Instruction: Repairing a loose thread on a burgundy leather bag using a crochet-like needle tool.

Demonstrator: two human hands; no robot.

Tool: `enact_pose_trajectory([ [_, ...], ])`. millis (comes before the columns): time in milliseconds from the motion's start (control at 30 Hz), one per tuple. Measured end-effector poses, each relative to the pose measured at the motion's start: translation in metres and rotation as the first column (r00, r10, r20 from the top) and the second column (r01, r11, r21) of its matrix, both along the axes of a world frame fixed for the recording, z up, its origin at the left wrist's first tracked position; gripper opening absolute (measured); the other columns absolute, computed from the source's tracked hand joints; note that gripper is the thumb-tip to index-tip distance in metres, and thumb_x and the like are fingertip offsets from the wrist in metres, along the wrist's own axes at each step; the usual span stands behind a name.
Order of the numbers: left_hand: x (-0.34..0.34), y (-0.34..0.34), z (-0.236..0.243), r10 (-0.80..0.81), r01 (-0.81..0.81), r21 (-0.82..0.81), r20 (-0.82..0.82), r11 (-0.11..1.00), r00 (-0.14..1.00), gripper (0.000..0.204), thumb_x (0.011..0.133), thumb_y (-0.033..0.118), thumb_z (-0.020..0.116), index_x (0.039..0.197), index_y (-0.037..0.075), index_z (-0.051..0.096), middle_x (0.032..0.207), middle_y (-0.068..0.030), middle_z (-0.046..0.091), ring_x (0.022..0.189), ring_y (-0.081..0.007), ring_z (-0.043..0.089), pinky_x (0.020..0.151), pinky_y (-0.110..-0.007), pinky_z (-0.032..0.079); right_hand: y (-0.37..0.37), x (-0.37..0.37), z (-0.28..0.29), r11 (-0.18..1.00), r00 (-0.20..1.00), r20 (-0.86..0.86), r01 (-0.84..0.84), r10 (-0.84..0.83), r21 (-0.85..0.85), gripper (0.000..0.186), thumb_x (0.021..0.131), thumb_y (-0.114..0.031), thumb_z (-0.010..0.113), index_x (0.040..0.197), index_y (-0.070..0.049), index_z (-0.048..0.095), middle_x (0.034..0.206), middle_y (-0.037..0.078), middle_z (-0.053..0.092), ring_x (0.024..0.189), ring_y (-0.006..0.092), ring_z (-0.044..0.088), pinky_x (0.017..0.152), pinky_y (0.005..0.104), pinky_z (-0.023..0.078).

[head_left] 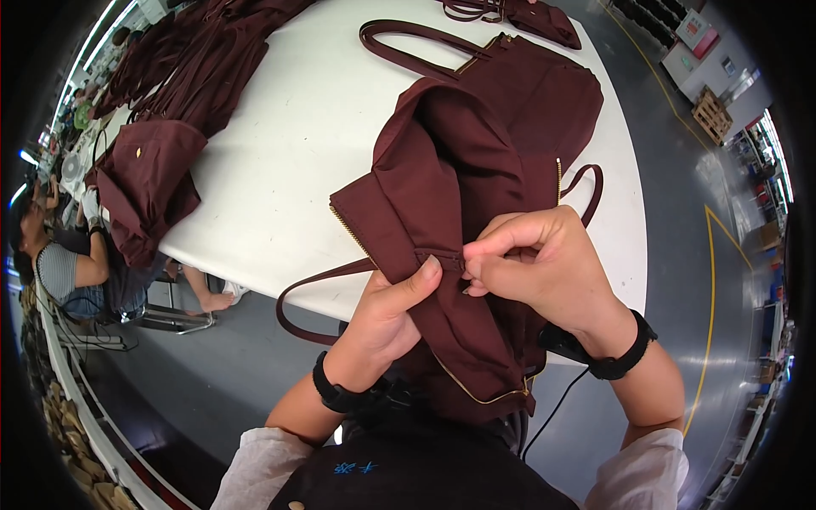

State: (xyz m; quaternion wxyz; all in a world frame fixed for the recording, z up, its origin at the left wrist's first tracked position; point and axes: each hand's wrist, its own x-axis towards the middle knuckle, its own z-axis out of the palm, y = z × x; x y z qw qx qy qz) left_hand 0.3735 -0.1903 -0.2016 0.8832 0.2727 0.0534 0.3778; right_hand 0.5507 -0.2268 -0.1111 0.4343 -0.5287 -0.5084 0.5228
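Observation:
A maroon fabric bag (459, 331) with gold zippers lies partly over the white table edge, its upper fabric folded. My left hand (387, 310) grips it, thumb pressed on a narrow stitched band (438, 257). At the right end of that band, my right hand (531, 263) pinches the fabric with thumb and forefinger, the other fingers curled; exactly what lies between the fingertips is too small to make out. A strap (297, 302) loops out left of my left hand. Another maroon bag (557, 106) with handles lies just behind, under or against the held one.
On the white table (263, 161) are a heap of maroon fabric (178, 76) at the left and another maroon piece (544, 21) at the back. A seated co-worker (85, 263) is at the left. A wooden pallet (712, 115) stands beyond the grey floor aisle (680, 255) at the right.

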Motion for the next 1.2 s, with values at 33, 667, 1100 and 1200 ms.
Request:
enact_pose_trajectory([
  [33,0.000,-0.001,0.002,0.009,-0.009,-0.024,-0.017,1.000,1.000,0.033,0.100,0.015,0.056,0.128,-0.001,0.054,0.123,-0.0108,0.062,0.115,-0.0203,0.059,0.102,-0.037,0.047,0.000,0.000,0.001,1.000,1.000,0.001,-0.002,0.002,0.000,0.013,0.081,0.011,0.065,0.092,0.008,0.072,0.085,0.013,0.068,0.075,0.0159,0.068,0.070,0.0280,0.061],
  [667,0.009,-0.008,0.010,0.235,-0.233,0.039,-0.253,0.972,0.938,0.030,0.094,0.011,0.065,0.123,0.003,0.059,0.118,-0.0052,0.065,0.108,-0.0131,0.061,0.093,-0.031,0.049,-0.006,-0.011,0.011,0.815,0.504,0.811,-0.308,-0.298,0.491,0.015,0.070,0.000,0.069,0.072,-0.002,0.054,0.063,0.009,0.051,0.056,0.0278,0.054,0.050,0.0371,0.044],
  [1100,0.003,0.004,0.006,0.048,-0.060,-0.075,-0.151,0.995,0.987,0.030,0.097,0.013,0.060,0.125,0.003,0.057,0.120,-0.0061,0.063,0.111,-0.0155,0.061,0.096,-0.033,0.049,-0.003,0.002,0.007,0.959,0.900,0.427,-0.041,-0.086,0.279,0.004,0.078,0.001,0.069,0.080,0.002,0.066,0.071,0.004,0.063,0.060,0.0071,0.058,0.053,0.0222,0.045],
  [1200,0.004,0.004,0.008,0.032,-0.043,-0.077,-0.140,0.996,0.990,0.031,0.098,0.014,0.059,0.126,0.002,0.057,0.121,-0.0065,0.063,0.112,-0.0164,0.061,0.097,-0.034,0.049,-0.003,0.002,0.014,0.997,0.959,0.280,0.021,-0.042,0.077,0.009,0.082,-0.003,0.069,0.086,0.005,0.070,0.074,0.006,0.069,0.065,0.0063,0.061,0.057,0.0216,0.048],
])
